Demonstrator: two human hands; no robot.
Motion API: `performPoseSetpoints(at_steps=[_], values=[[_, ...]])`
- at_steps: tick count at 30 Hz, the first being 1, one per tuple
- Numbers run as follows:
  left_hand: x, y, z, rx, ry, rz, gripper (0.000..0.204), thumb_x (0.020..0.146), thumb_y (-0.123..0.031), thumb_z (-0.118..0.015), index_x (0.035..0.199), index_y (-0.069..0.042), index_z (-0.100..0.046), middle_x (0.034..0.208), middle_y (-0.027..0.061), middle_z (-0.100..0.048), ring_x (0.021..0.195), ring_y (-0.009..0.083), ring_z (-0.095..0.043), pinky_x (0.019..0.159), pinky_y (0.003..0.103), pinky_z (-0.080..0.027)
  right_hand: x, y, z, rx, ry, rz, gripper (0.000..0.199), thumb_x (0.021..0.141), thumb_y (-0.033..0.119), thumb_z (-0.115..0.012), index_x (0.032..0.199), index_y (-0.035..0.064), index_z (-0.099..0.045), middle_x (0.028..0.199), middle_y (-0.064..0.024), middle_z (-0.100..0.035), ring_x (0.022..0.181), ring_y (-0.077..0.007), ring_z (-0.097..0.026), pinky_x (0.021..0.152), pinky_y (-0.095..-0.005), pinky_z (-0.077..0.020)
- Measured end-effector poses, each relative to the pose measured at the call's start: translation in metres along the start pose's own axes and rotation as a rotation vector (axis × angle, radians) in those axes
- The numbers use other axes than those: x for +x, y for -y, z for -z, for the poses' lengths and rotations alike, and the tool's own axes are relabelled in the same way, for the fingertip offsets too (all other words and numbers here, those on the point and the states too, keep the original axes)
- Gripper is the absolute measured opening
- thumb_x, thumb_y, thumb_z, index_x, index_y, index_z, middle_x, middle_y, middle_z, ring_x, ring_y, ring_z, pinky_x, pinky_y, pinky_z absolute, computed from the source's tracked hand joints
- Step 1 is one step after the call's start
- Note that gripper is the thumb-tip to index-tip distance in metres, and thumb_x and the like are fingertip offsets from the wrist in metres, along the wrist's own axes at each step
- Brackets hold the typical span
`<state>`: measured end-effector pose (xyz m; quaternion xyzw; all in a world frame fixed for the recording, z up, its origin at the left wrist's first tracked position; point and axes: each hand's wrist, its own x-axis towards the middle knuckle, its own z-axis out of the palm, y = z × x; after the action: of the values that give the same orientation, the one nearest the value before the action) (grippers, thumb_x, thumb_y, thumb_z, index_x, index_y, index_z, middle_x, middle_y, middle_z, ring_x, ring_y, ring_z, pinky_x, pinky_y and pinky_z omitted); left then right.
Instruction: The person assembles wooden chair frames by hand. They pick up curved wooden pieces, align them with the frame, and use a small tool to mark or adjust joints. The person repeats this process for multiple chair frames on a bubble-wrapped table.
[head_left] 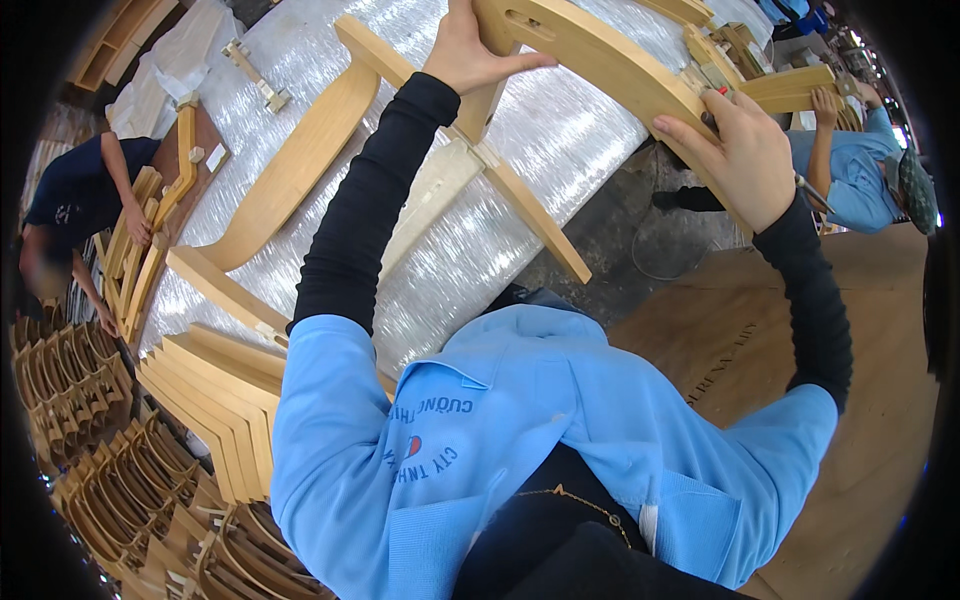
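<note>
At the top of the view, a pale wooden chair frame with a curved rail (610, 62) stands on the wrapped table. My left hand (466, 55) grips its upright at the rail's left end, thumb stretched across the wood; its other fingers are partly cut off by the upper edge. Round the rail's right end my right hand (752, 158) is closed, thumb on the near face. A dark thing with a red tip shows between its fingers, too covered to name. A second wooden frame with a broad curved slat (300, 170) lies left of my left forearm.
Shiny plastic film covers the table (440, 310). Stacked curved wooden parts (215, 400) stand at the lower left, with more on the floor. One co-worker (95, 185) handles wooden pieces at the left, another (850, 165) at the right. A large brown cardboard sheet (850, 330) lies at the right.
</note>
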<state>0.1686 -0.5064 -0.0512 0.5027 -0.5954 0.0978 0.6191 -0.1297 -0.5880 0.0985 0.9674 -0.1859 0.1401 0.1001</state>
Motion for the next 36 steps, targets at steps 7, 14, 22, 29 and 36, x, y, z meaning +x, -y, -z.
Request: performPoseSetpoints(at_steps=[7, 14, 22, 29, 36], values=[[-0.029, 0.063, 0.016, 0.101, -0.008, -0.015, 0.106, 0.062, -0.013, -0.08, 0.152, -0.009, -0.025, 0.133, 0.0222, -0.049, 0.121, 0.0402, -0.055, 0.106, 0.048, -0.044, 0.036, 0.021, 0.007, 0.245, 0.214, 0.047, 0.056, 0.094, 0.053, -0.066, 0.091, -0.0029, -0.069, 0.068, -0.0205, -0.061, 0.062, -0.0349, -0.062, 0.063, -0.044, -0.0504], [-0.029, 0.056, 0.005, 0.068, -0.037, 0.063, 0.109, 0.063, -0.009, -0.075, 0.157, -0.014, -0.02, 0.129, 0.0239, -0.054, 0.118, 0.0395, -0.058, 0.102, 0.047, -0.047, 0.044, -0.062, 0.008, 0.695, 0.265, -0.079, 0.04, 0.107, 0.034, -0.053, 0.107, -0.0028, -0.068, 0.082, -0.0027, -0.064, 0.079, -0.0099, -0.059, 0.068, -0.026, -0.046], [-0.03, 0.062, 0.008, 0.042, -0.062, 0.092, 0.11, 0.064, -0.007, -0.073, 0.159, -0.014, -0.017, 0.133, 0.023, -0.053, 0.122, 0.0375, -0.056, 0.104, 0.046, -0.046, -0.066, -0.126, -0.123, 0.973, 0.416, -0.425, 0.031, 0.108, 0.024, -0.053, 0.119, -0.0029, -0.064, 0.104, -0.0081, -0.069, 0.09, -0.0149, -0.065, 0.079, -0.0298, -0.0529], [-0.042, 0.077, 0.008, 0.06, -0.041, 0.124, 0.12, 0.064, -0.005, -0.072, 0.162, -0.01, -0.004, 0.146, 0.0248, -0.042, 0.135, 0.0377, -0.047, 0.114, 0.045, -0.038, -0.045, 0.016, -0.168, 1.092, -0.142, -0.333, 0.028, 0.108, 0.015, -0.053, 0.119, -0.0082, -0.064, 0.106, -0.015, -0.072, 0.086, -0.0187, -0.071, 0.078, -0.0306, -0.0593], [-0.047, 0.084, 0.014, 0.289, -0.057, 0.028, 0.121, 0.064, -0.011, -0.073, 0.162, -0.005, -0.003, 0.157, 0.0254, -0.029, 0.148, 0.0373, -0.029, 0.123, 0.044, -0.024, -0.007, 0.035, -0.178, 0.94, -0.33, -0.155, 0.024, 0.107, 0.011, -0.052, 0.11, -0.0051, -0.069, 0.09, -0.0126, -0.075, 0.086, -0.0198, -0.074, 0.077, -0.0312, -0.06]])
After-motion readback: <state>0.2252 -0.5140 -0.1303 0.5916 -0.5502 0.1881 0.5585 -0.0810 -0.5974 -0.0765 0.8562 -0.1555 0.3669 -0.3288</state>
